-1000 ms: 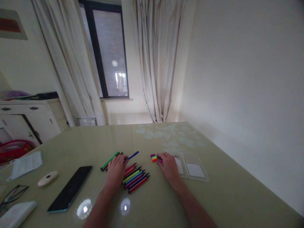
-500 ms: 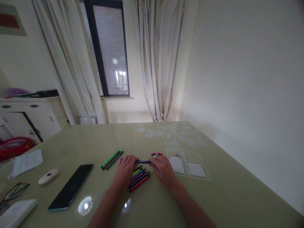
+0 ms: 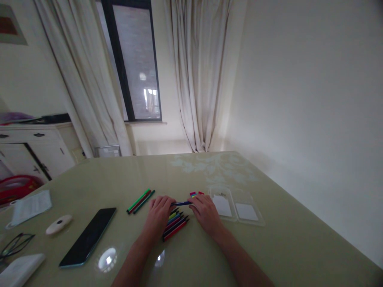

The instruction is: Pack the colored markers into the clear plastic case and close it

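Note:
A dark blue marker pen spans the gap between my two hands. My left hand is closed on its left end, and my right hand grips the right end. Below the pen lie several uncapped markers side by side, partly covered by my left hand. Left of that hand rest three capped markers in green, dark red and dark green. Small coloured pieces, which look like marker caps, sit just behind my right hand and are partly hidden by it.
Right of my hands lies an opened clear plastic case with white cards inside. To the left are a phone, an oval whitish object, a face mask, glasses and a white box-like object. The table meets the wall at right.
The view has shifted slightly. Both hands keep their hold on the blue marker, which now tilts a little, its right end higher.

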A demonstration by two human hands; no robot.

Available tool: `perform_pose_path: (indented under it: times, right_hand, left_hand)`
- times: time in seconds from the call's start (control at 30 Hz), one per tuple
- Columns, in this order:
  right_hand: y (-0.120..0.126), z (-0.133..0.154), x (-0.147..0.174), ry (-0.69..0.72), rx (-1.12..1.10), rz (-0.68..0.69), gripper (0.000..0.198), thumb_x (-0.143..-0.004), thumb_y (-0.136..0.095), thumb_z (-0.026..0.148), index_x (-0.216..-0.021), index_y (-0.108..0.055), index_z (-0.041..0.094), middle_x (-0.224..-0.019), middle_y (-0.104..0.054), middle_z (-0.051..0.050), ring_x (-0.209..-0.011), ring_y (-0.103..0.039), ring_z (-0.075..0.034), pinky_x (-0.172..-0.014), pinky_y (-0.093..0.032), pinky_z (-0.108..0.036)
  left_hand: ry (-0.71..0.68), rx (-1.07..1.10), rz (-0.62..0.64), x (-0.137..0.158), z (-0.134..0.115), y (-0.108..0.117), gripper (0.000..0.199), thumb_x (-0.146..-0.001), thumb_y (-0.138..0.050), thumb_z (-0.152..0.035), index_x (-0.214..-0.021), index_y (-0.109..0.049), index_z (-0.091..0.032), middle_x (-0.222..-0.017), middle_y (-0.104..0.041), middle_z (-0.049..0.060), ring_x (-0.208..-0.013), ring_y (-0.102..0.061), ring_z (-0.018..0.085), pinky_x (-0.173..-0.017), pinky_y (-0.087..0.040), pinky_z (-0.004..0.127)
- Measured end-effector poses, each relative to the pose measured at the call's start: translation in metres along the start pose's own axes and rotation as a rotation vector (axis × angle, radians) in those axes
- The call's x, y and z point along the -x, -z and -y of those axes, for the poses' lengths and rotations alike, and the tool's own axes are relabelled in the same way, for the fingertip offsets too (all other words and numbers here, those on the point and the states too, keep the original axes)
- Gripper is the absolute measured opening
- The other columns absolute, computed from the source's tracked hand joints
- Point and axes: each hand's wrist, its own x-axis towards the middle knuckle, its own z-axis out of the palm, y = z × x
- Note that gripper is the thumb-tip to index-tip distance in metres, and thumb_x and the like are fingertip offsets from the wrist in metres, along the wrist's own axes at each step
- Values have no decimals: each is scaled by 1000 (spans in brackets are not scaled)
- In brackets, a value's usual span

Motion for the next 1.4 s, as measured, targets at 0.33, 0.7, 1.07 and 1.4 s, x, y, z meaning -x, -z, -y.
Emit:
perform_pose_path:
  times: [0.33, 0.7, 1.07, 1.4]
  right_hand:
    - [2, 3, -1, -15, 9, -34, 22, -95, -64, 13, -113, -70, 24, -111, -70, -7, -108, -63, -23, -96, -50, -38]
    - [-1, 2, -1, -26, -24, -52, 23, -93, -68, 13, -113, -71, 23, -115, -70, -7, -110, -62, -23, -98, -51, -38]
    - [2, 5, -1, -38, -1, -58, 25, -97, -62, 13, -117, -70, 25, -117, -68, -8, -109, -63, -23, -96, -52, -38]
    - [-1, 4, -1, -41, -4, -62, 24, -96, -63, 12, -115, -70, 25, -117, -68, -7, -108, -63, -23, -96, -51, -38]
  left_hand:
    - [-13, 26, 36, 0, -1, -2, 8, -99, -62, -21, -101, -69, -25, -98, -73, 0, -95, -61, 22, -89, -34, 37]
    - [-12, 31, 47, 1, 1, -4, 12, -101, -58, -25, -102, -69, -25, -100, -74, 2, -97, -61, 21, -90, -35, 37]
    - [-21, 41, 51, 1, -2, -2, 12, -101, -57, -23, -103, -69, -25, -99, -74, 1, -95, -62, 21, -90, -35, 37]
    - [-33, 40, 45, 1, -1, -4, 11, -99, -61, -21, -102, -70, -25, -97, -75, 0, -95, -63, 22, -88, -35, 37]
